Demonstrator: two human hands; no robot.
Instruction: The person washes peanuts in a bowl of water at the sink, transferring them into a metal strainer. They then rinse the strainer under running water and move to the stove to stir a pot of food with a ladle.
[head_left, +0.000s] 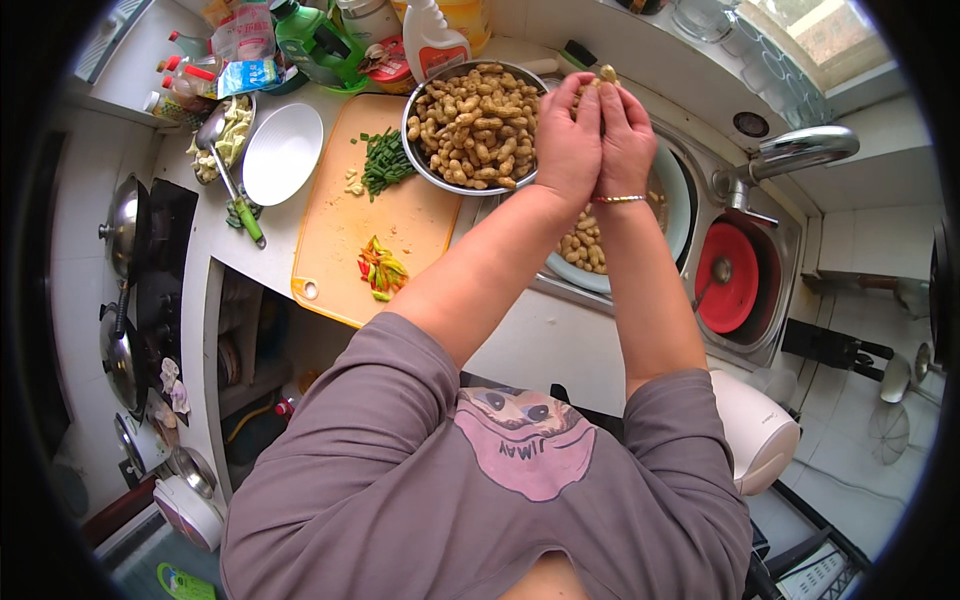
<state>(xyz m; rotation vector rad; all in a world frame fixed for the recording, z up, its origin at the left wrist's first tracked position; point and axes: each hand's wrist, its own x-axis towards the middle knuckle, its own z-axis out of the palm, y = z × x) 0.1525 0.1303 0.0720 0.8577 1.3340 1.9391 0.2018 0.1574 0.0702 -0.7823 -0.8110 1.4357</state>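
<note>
My left hand (571, 139) and my right hand (625, 135) are pressed together, cupped around some unshelled peanuts (608, 73) that show at the fingertips. Both are raised over the left sink, between two vessels. Just left of them, a metal bowl (409, 154) is heaped with unshelled peanuts (480, 120). Beneath my wrists, a pale blue basin (679, 214) holds water and more peanuts (585, 244); my hands and forearms hide part of it. An orange cutting board (330, 225) carries cut green pieces (386, 161), peeled garlic cloves (352, 182) and sliced peppers (382, 268).
A chrome faucet (787, 154) reaches over the double sink. The right sink holds a red basin (724, 292) with a ladle. A white bowl (283, 154), a green-handled spatula (244, 214) and a bowl of cut vegetables (234, 131) are on the left. Bottles (319, 49) line the back.
</note>
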